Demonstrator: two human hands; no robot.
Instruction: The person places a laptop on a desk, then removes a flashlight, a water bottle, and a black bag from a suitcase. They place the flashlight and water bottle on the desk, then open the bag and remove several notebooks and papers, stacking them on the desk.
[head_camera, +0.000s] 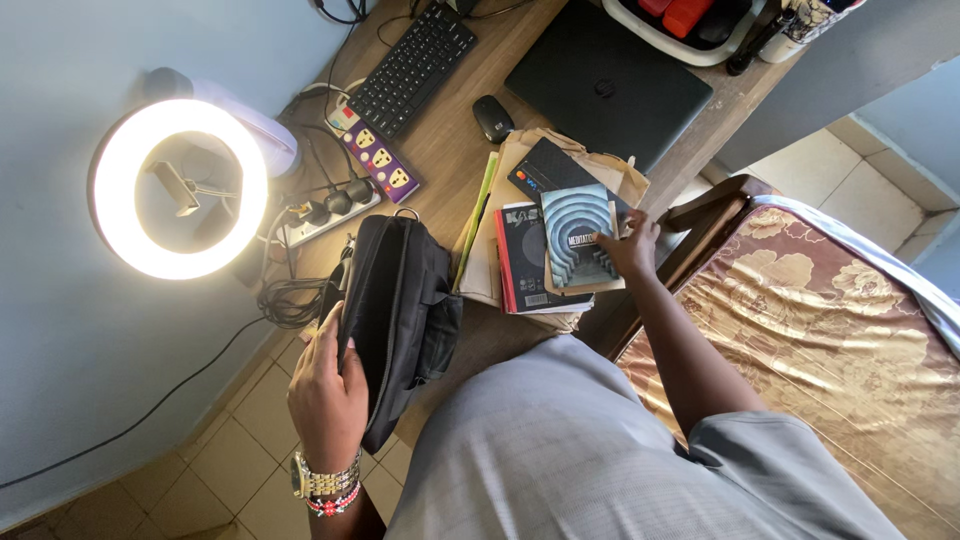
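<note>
**Bag held at desk edge, book under the other hand**

Bag (400, 315), black and soft-sided, hangs over the near edge of the desk (450, 140), its top resting on the wood and its lower end dropping toward the tiled floor. The left hand (328, 390) grasps the bag's side from below, fingers wrapped over the fabric. What lies inside the bag cannot be told; its mouth shows only dark.

Right of the bag, the right hand (632, 250) grips the edge of a blue book (578, 238) that lies atop a stack: a red-and-black book (520, 262) beneath it, a black notebook (548, 168) just beyond, all on a brown paper envelope (515, 150).

Beyond the bag on the desk sit a mouse (492, 117), a keyboard (412, 68), a closed laptop (608, 82) and a purple power strip (378, 153). Left of the bag a lit ring light (178, 188) glows. At the far corner of the desk a white tray (680, 48) holds red and dark items, too cropped to name.
</note>
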